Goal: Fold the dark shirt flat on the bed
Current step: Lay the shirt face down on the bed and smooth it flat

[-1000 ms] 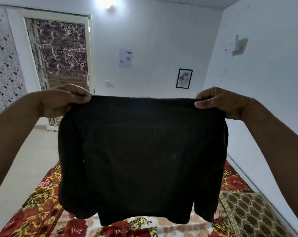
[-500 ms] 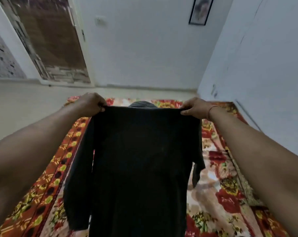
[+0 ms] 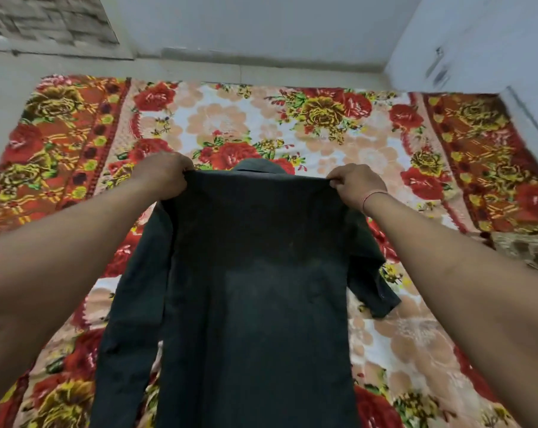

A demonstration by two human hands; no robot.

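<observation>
The dark shirt [image 3: 255,288] hangs back side toward me over the bed [image 3: 385,143], which is covered with a red floral blanket. My left hand [image 3: 164,176] pinches its left shoulder and my right hand [image 3: 352,186] pinches its right shoulder. The collar pokes up between my hands on the far side. A long sleeve hangs down on the left, and the other sleeve falls crumpled on the right. The shirt's lower part runs out of the bottom of the view, so I cannot tell whether it touches the blanket.
White walls [image 3: 261,23] stand beyond the bed's far edge and along its right side. Pale floor [image 3: 2,78] lies to the left. A patterned brown cloth [image 3: 524,251] shows at the right edge of the bed.
My view has tipped down from the room to the bed. Both hands have lowered the shirt and carried it forward over the blanket, still gripping the shoulders.
</observation>
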